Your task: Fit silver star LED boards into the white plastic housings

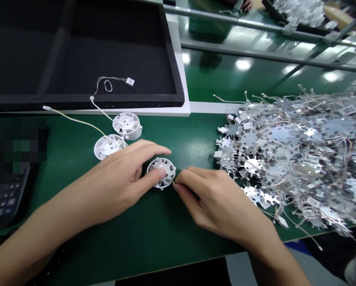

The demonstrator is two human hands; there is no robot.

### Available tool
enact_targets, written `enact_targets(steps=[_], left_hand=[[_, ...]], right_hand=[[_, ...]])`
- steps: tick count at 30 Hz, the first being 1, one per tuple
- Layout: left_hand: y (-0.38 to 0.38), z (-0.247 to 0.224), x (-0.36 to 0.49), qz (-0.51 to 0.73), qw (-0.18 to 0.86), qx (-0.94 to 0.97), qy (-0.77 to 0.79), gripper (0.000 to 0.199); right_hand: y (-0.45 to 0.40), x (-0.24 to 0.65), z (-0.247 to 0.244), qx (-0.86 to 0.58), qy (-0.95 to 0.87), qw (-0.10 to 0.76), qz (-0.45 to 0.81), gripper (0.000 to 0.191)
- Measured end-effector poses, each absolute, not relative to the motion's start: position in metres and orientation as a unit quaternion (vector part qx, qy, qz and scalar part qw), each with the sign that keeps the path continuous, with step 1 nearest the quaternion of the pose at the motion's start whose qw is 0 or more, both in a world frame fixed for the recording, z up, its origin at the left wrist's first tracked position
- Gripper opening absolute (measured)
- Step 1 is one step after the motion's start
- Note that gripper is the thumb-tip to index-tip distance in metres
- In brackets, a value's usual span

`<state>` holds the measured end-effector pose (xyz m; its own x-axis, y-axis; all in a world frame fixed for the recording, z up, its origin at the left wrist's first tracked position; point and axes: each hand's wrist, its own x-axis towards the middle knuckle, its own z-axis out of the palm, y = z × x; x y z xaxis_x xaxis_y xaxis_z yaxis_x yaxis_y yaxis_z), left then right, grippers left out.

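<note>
My left hand (121, 176) rests on a round white plastic fan-shaped part (161, 172), with the thumb pressing on its slotted face and the index finger reaching past its top. My right hand (209, 202) comes in from the right, its fingertips pinching a thin wire lead (173, 182) at the part's edge. Two similar white parts (127, 125) (109, 146) lie just beyond my left hand, each with a pale wire and small white connector. The lower of these touches or nearly touches my left hand.
A large heap of star-shaped metal boards with tangled wires (288, 159) fills the right of the green mat (178, 234). A black tray (82, 51) with a white-tagged wire (129, 81) stands behind. A dark keypad (8, 198) lies at left.
</note>
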<state>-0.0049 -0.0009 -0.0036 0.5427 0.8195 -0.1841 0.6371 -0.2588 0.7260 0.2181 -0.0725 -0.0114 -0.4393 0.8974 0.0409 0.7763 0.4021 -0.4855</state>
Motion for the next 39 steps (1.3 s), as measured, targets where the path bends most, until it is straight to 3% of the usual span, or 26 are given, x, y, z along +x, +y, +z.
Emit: enact_targets(steps=[4,17,27,30,35,39], left_hand=[[0.004,-0.014,-0.013,0.074,0.377,0.841,0.381,0.058],[0.004,-0.009,0.0,0.101,0.417,0.787,0.444,0.045],[0.003,-0.029,-0.012,0.142,0.269,0.89,0.341,0.052],[0.005,-0.026,-0.013,0.126,0.263,0.895,0.336,0.055],[0.01,-0.021,-0.012,0.13,0.281,0.899,0.31,0.042],[0.01,-0.029,-0.012,0.149,0.269,0.896,0.32,0.046]], right_hand=[[-0.07,0.218,-0.011,-0.544,-0.791,0.167,0.223,0.02],[-0.068,0.214,-0.012,-0.57,-0.768,0.218,0.196,0.021],[-0.066,0.215,-0.013,-0.56,-0.764,0.206,0.248,0.028],[-0.066,0.215,-0.014,-0.558,-0.769,0.202,0.239,0.027],[-0.066,0.215,-0.016,-0.56,-0.775,0.201,0.215,0.021],[-0.065,0.216,-0.019,-0.555,-0.785,0.209,0.182,0.014]])
